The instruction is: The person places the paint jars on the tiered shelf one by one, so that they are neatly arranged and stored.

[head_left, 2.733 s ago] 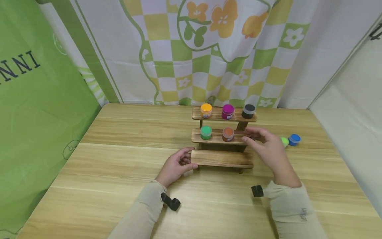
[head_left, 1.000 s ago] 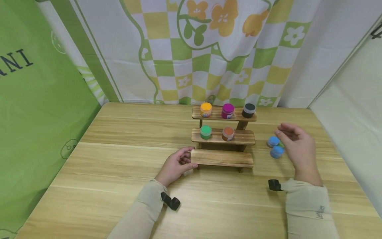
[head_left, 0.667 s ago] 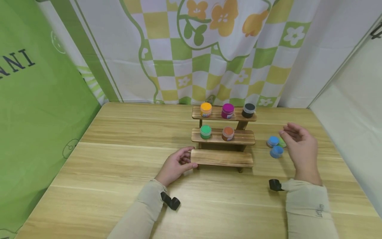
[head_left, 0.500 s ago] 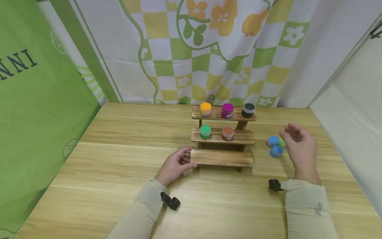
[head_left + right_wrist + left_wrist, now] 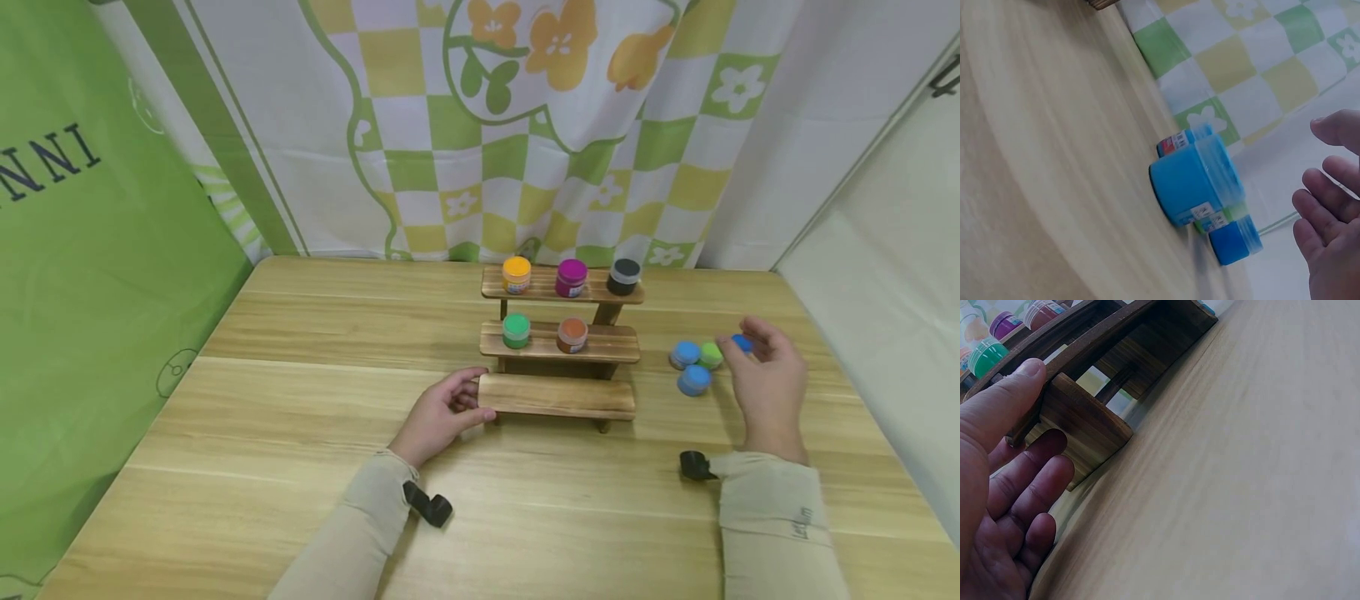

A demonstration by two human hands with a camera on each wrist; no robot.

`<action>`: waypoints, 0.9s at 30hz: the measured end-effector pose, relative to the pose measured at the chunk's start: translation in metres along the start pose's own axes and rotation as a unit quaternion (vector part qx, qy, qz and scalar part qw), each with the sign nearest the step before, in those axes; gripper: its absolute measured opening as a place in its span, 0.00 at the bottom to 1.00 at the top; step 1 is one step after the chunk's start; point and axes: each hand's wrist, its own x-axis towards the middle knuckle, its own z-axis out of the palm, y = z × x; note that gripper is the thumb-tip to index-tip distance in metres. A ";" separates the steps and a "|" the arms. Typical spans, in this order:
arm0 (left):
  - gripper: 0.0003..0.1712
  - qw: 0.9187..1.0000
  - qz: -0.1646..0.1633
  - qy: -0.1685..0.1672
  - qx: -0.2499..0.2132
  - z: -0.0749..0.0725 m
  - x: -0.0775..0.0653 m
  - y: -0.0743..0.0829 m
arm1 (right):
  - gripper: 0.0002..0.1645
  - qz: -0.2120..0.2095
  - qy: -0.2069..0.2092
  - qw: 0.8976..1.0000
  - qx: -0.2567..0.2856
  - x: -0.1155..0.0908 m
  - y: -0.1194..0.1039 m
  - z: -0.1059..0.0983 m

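My left hand (image 5: 442,414) grips the left end of the bottom step of a three-tier wooden display stand (image 5: 557,396), its thumb on the front edge. In the left wrist view the thumb (image 5: 1007,403) lies over the step's end. My right hand (image 5: 770,392) hovers over the paint jars at right, fingers loosely bent, holding nothing. Beside it stand a light blue jar (image 5: 685,355), another blue jar (image 5: 694,381), a lime green jar (image 5: 709,356) and a darker blue jar (image 5: 742,343), partly covered by the fingers.
On the top tier sit orange (image 5: 517,275), purple (image 5: 572,277) and black (image 5: 624,277) jars. Green (image 5: 516,331) and brown (image 5: 572,334) jars occupy the middle tier. A patterned curtain (image 5: 525,167) hangs behind the wooden table (image 5: 337,333).
From the middle tier's right end, my right hand has moved right to the loose jars, then slightly further right, uncovering the lime green and darker blue jars. The left hand has stayed in place.
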 end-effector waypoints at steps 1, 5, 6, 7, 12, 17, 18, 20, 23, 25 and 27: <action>0.38 1.000 0.000 0.000 -0.001 0.000 0.000 0.000 | 0.35 0.001 0.000 1.000 -0.003 0.000 0.001 0.000; 0.38 1.000 0.001 0.000 0.000 0.000 0.000 -0.001 | 0.38 0.003 -0.005 1.000 -0.021 0.001 0.005 -0.001; 0.38 1.000 0.001 0.000 0.000 0.000 0.000 0.000 | 0.39 0.005 -0.008 1.000 -0.024 0.002 0.006 -0.001; 0.38 1.000 0.001 0.000 0.000 0.000 0.000 0.000 | 0.40 0.005 -0.010 1.000 -0.025 0.002 0.007 -0.002; 0.37 1.000 0.001 0.000 -0.001 0.000 -0.001 0.000 | 0.42 0.008 -0.025 0.999 -0.034 0.005 0.012 -0.003; 0.37 1.000 0.002 0.000 -0.001 0.000 0.000 -0.001 | 0.43 0.016 -0.042 0.998 -0.041 0.009 0.018 -0.004; 0.37 1.000 0.002 0.000 -0.001 0.000 0.000 -0.001 | 0.43 0.016 -0.043 0.998 -0.044 0.009 0.019 -0.004; 0.38 1.000 0.002 0.000 0.000 0.000 0.000 -0.001 | 0.42 0.012 -0.044 0.998 -0.054 0.010 0.021 -0.004; 0.38 1.000 0.003 0.000 0.000 0.000 0.000 0.000 | 0.42 0.008 -0.041 0.997 -0.057 0.009 0.022 -0.002; 0.37 1.000 0.003 0.000 0.001 0.000 0.000 0.000 | 0.42 0.009 -0.041 0.998 -0.053 0.010 0.023 -0.002; 0.37 1.000 0.003 0.000 0.003 0.000 0.000 0.000 | 0.42 0.012 -0.041 0.998 -0.046 0.010 0.024 -0.001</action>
